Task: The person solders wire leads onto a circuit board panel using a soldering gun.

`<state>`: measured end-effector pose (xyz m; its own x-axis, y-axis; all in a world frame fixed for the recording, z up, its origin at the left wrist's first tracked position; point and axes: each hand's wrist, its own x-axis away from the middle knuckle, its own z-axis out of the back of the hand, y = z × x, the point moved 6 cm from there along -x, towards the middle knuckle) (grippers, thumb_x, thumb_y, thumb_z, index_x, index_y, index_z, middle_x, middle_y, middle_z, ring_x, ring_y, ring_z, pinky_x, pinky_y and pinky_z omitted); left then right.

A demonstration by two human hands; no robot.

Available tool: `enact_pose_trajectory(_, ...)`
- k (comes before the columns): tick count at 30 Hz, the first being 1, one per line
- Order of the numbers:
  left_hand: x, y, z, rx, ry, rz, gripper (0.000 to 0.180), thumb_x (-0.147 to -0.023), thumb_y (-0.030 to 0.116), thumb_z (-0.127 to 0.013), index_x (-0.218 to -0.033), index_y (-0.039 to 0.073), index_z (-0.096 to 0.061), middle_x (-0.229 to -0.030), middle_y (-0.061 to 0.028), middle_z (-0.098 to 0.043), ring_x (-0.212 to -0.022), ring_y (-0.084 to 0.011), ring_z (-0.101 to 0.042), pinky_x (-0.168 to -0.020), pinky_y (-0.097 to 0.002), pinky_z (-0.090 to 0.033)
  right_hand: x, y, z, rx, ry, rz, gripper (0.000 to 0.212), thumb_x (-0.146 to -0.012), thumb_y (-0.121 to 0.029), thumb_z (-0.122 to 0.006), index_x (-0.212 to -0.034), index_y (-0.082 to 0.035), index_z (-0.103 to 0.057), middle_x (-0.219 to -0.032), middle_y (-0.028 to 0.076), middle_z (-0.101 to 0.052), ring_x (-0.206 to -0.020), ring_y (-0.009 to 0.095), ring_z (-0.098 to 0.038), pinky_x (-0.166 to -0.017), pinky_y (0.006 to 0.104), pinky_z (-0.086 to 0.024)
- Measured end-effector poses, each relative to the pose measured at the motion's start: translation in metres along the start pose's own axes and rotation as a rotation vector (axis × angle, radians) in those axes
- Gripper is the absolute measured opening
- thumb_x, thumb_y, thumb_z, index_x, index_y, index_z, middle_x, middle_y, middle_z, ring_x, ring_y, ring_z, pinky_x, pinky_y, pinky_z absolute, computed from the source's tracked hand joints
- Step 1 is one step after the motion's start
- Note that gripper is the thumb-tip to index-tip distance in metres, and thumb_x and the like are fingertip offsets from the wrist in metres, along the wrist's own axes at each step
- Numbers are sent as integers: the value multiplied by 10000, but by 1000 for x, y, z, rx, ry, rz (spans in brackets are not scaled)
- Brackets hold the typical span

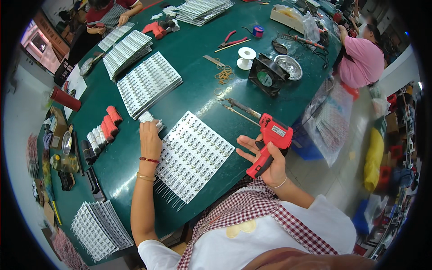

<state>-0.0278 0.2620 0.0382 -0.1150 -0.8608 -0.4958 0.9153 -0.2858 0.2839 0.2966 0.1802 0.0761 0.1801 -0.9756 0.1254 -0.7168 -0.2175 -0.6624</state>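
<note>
A white panel of small circuit boards [195, 153] lies in front of me, with thin white wires [168, 191] sticking out along its lower left edge. My left hand [150, 140] is at the panel's upper left corner, its fingers closed on the end of a bundle of short white wires [146, 117]. The fingertips are partly hidden. To the right of the panel, my right hand [273, 168] holds a red and black soldering gun [275, 132] by its grip, with some fingers loosely extended. The gun's metal tip [225, 101] points left, above the green table.
Stacks of similar panels [148, 83] stand beyond my left hand. Red, white and black wire bundles [108, 126] lie at left. A black fan [268, 74], white spool [246, 57], metal bowl [289, 66] and red-handled pliers [234, 39] sit beyond the gun. Other people work across the table.
</note>
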Motion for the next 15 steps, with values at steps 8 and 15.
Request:
enact_pose_trajectory(8,3,5,18,-30,73,82,133,-758,-67,-600,-853,24,-620,-934,-126,-553,-934,-311,-492,-803,-379,-430,-4,-22,9,83,49,43,351,-967,-393,-459,-1118,-79,-502,-1067,232,-621,-937,307,-649,-885,501,-514)
enact_pose_trajectory(15,16,45,69,395,140,158,169,-799,-137,-518,-875,-1,-584,-961,-119,-613,-850,-269,-590,-725,-333,-489,-5,-148,33,273,329,319,378,-958,-408,-497,-1063,-48,-544,-604,30,-500,-415,85,-435,-441,251,-434)
